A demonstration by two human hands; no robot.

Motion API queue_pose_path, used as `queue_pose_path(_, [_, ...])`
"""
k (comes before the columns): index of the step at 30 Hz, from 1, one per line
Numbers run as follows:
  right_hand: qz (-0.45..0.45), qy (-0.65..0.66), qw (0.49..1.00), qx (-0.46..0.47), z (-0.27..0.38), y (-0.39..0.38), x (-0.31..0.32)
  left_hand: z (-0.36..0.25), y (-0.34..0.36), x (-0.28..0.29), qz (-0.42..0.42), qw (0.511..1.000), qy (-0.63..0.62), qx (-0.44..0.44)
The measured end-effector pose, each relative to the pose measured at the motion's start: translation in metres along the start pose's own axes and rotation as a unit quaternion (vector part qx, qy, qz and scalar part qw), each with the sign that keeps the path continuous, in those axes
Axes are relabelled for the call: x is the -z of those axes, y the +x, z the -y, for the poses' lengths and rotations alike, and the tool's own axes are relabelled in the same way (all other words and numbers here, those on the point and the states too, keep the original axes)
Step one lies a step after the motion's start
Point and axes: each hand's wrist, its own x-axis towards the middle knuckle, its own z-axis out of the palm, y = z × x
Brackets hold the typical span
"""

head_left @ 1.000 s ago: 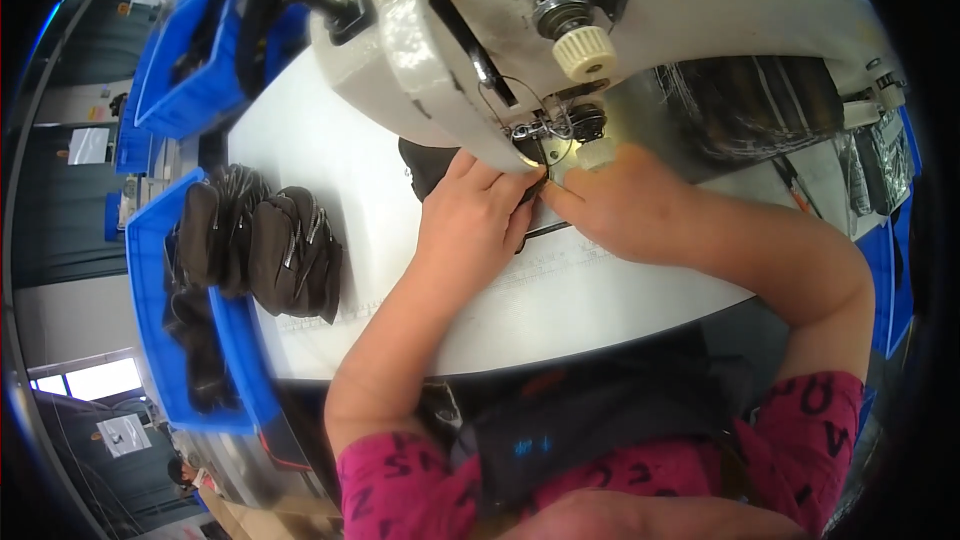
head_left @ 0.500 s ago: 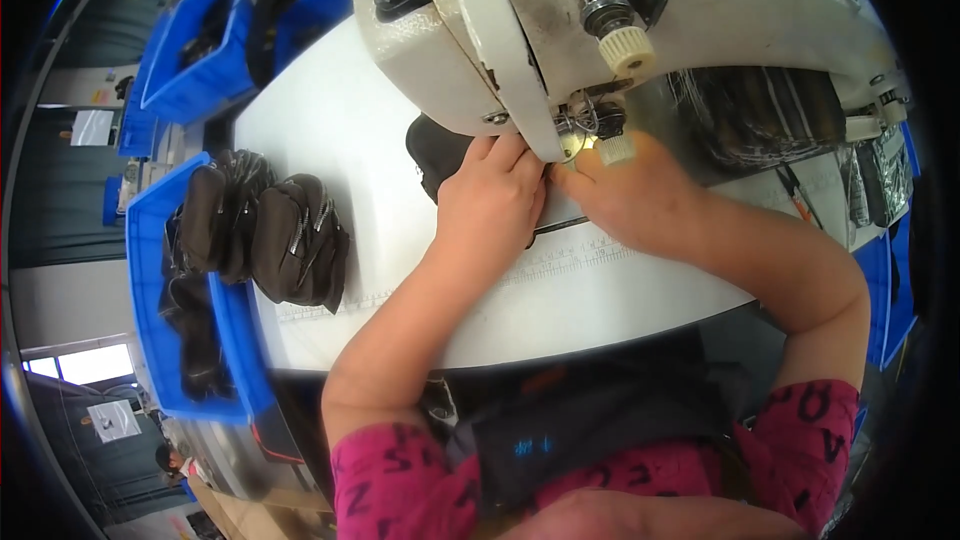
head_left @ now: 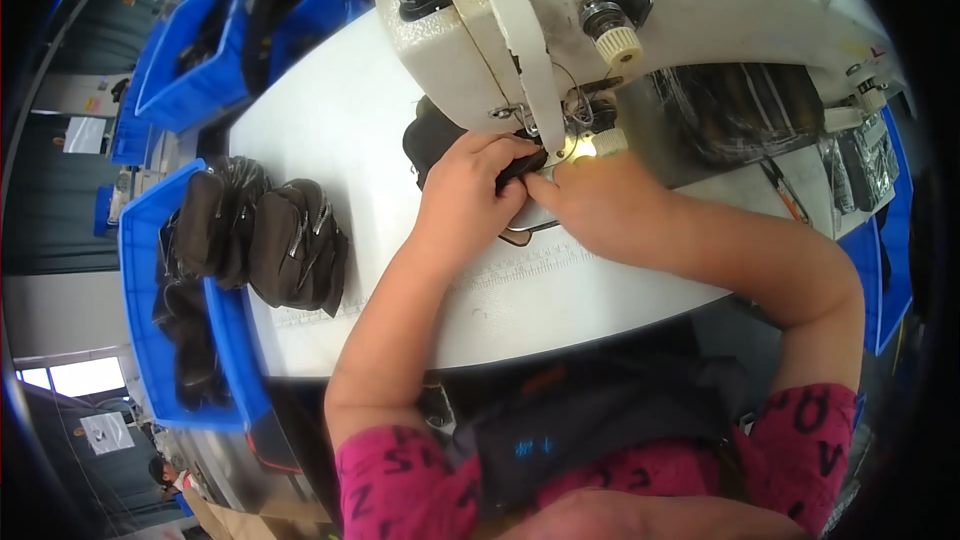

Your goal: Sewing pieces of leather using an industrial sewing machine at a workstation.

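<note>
A dark fabric piece (head_left: 428,140) lies under the head of a white sewing machine (head_left: 440,55), partly covered by my hands. My left hand (head_left: 470,185) grips a folded part of it, fingers curled over the top and thumb below. Close by on the right, my right hand (head_left: 605,205) pinches the fabric's edge beside the lit needle area; some of its fingers are hidden. A small light-edged loop of the piece sticks out below, between the hands. The needle itself is hard to make out.
Several dark zippered pouches (head_left: 295,245) are piled at the left, by a blue bin (head_left: 145,310) holding more. Plastic-wrapped dark material (head_left: 740,115) lies under the machine arm. Snips (head_left: 785,190) rest at right on the white table (head_left: 560,315), which has a printed ruler scale.
My left hand has shifted slightly left, and its fingers now fold up the fabric, whose bunched edge shows between my hands. My right hand has moved slightly left and down. The view has shifted a little.
</note>
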Motion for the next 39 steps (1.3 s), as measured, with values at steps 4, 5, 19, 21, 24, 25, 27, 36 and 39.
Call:
queue_pose_path(4, [-0.015,-0.014,0.999,-0.028,0.004,0.001,-0.014,0.005,0.001,-0.005,-0.025,0.994,0.041,-0.095])
queue_pose_path(5, [-0.036,-0.010,0.999,-0.020,0.003,0.000,-0.015,0.005,0.001,-0.004,-0.023,0.995,0.041,-0.094])
queue_pose_path(19, [-0.060,0.010,0.998,0.021,0.004,0.002,-0.016,0.023,0.009,-0.009,0.027,0.969,-0.236,0.072])
queue_pose_path(21, [-0.066,0.022,0.997,0.017,0.002,0.000,-0.017,0.018,0.012,-0.010,0.020,0.967,-0.243,0.071])
queue_pose_path(24, [-0.063,0.022,0.998,0.018,0.002,0.001,-0.016,0.020,0.013,-0.011,0.018,0.971,-0.221,0.084])
queue_pose_path(25, [-0.064,0.023,0.998,0.018,0.003,0.002,-0.016,0.021,0.013,-0.011,0.025,0.976,-0.194,0.097])
queue_pose_path(27, [-0.071,0.009,0.997,0.013,0.004,0.001,-0.015,0.020,0.014,-0.009,0.042,0.977,-0.173,0.115])
queue_pose_path(36, [-0.007,-0.006,1.000,0.012,0.004,0.002,-0.012,0.011,0.013,-0.005,0.004,0.988,-0.155,0.020])
queue_pose_path(39, [-0.037,0.015,0.999,0.016,0.004,0.002,-0.015,0.012,0.013,0.004,0.042,0.990,-0.136,-0.004])
